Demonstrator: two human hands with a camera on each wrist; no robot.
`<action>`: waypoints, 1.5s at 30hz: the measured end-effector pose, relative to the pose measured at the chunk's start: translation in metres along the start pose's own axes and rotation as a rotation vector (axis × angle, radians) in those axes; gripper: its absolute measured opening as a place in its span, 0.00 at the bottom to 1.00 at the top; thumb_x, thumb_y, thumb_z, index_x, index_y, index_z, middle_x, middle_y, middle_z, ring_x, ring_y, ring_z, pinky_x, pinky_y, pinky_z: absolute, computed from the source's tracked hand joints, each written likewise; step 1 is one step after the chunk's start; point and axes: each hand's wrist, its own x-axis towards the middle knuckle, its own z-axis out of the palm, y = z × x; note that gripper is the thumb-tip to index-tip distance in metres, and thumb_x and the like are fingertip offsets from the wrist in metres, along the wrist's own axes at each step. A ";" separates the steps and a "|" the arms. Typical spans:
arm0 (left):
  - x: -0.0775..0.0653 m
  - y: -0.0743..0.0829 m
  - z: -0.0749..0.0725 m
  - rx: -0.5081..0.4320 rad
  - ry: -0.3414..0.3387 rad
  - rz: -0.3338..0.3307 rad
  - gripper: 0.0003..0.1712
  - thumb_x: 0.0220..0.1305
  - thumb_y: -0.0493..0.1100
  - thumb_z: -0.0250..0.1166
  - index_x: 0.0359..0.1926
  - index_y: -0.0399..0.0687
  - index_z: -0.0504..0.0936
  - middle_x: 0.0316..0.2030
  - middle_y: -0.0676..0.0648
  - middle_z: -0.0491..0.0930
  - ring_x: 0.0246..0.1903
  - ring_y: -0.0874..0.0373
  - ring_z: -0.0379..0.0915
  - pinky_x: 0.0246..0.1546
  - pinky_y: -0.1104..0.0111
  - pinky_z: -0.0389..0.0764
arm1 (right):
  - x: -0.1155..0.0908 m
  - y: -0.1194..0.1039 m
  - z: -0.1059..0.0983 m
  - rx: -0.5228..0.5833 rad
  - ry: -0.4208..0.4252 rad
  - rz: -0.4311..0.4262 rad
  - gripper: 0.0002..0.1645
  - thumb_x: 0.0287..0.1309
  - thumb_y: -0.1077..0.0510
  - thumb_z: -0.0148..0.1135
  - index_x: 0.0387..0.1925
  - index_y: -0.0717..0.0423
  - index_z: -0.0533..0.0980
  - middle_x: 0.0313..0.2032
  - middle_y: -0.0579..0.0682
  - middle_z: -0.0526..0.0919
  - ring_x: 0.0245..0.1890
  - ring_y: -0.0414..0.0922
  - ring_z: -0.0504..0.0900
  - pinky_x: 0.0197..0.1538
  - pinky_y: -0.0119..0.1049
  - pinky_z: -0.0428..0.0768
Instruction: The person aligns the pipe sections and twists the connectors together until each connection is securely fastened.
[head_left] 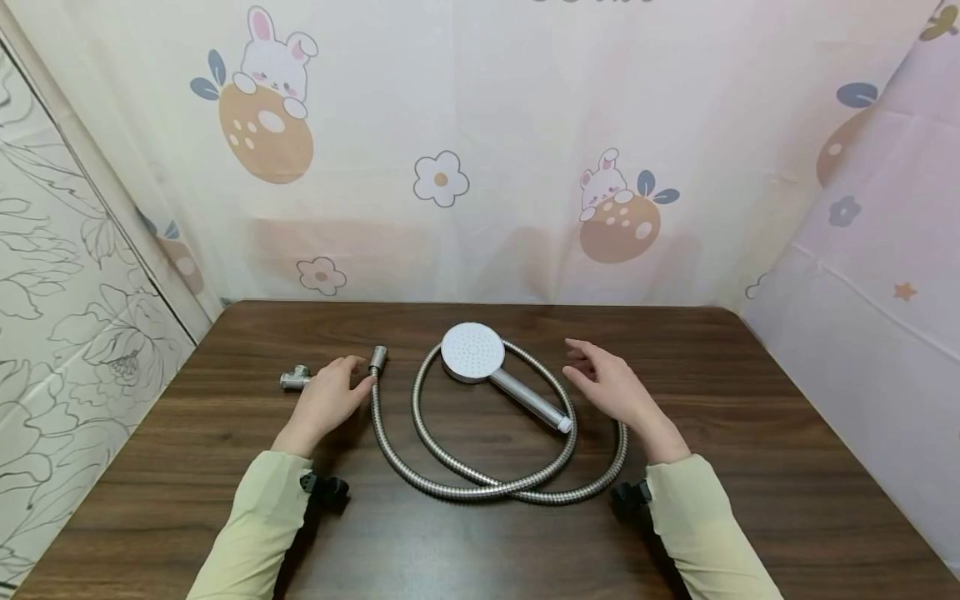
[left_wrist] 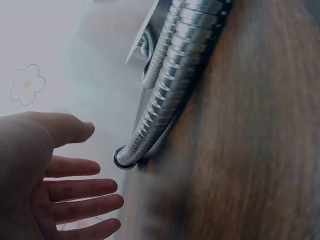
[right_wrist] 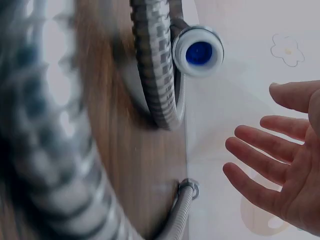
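Observation:
A hand shower (head_left: 472, 352) with a white round face lies face up on the table, its handle pointing toward the right hand. A coiled metal shower hose (head_left: 465, 493) loops beneath and around it. My left hand (head_left: 328, 398) hovers with relaxed fingers between the hose's left end nut (head_left: 378, 358) and a small chrome valve fitting (head_left: 295, 379), partly hidden by the hand. My right hand (head_left: 611, 387), fingers extended and holding nothing, is to the right of the loop. In the right wrist view, the handle's threaded end (right_wrist: 199, 52) shows a white collar with a blue centre.
The dark wood-grain table (head_left: 420, 554) carries these parts. Behind it hangs a pale curtain (head_left: 502, 100) with rabbit and flower prints, and similar fabric closes off the right side. A floral panel (head_left: 75, 275) stands at the left. Black wrist cameras (head_left: 330, 490) hang from both sleeves.

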 end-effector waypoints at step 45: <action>0.016 0.012 0.014 -0.046 -0.006 -0.143 0.26 0.60 0.44 0.58 0.54 0.30 0.68 0.45 0.32 0.73 0.40 0.40 0.73 0.38 0.51 0.73 | 0.014 -0.022 0.034 0.000 -0.122 0.059 0.31 0.56 0.47 0.59 0.57 0.60 0.68 0.47 0.57 0.79 0.45 0.50 0.78 0.46 0.46 0.75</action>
